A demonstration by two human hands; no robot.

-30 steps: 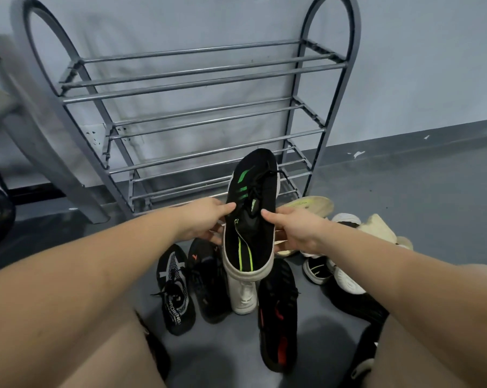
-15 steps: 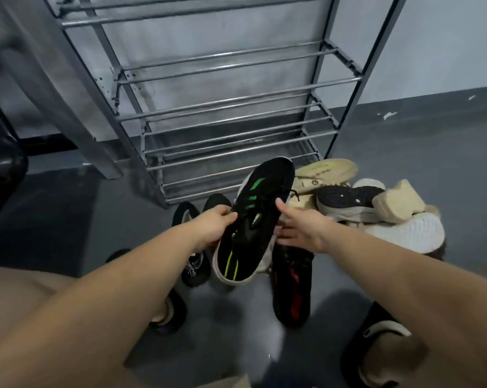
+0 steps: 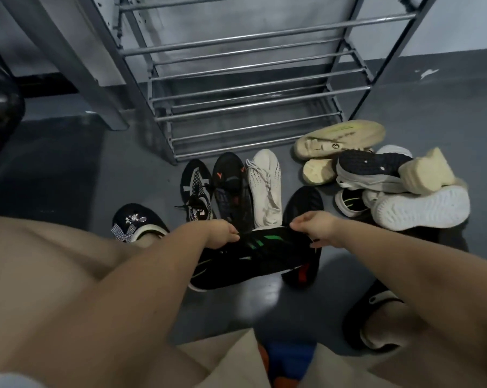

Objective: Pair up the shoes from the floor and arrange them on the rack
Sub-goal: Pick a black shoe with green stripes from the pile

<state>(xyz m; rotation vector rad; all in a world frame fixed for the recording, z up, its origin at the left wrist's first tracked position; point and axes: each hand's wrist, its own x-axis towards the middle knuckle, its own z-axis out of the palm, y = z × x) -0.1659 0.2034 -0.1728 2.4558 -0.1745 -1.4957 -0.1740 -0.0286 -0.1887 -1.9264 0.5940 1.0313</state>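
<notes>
While both hands grip it, a black shoe with green stripes (image 3: 262,253) hangs crosswise, low over the floor (image 3: 264,301), seemingly being checked against the loose shoes for its mate. Left hand (image 3: 218,233) curls its fingers round one end, right hand (image 3: 315,228) round the other, forearms reaching forward and down. Three single shoes – patterned black (image 3: 196,189), black with orange (image 3: 231,189) and white (image 3: 266,186) – sit side by side before the rack (image 3: 253,88), whose visible bars hold nothing. A likely partner, green-striped (image 3: 348,203), lies under the heap (image 3: 385,175) at right
</notes>
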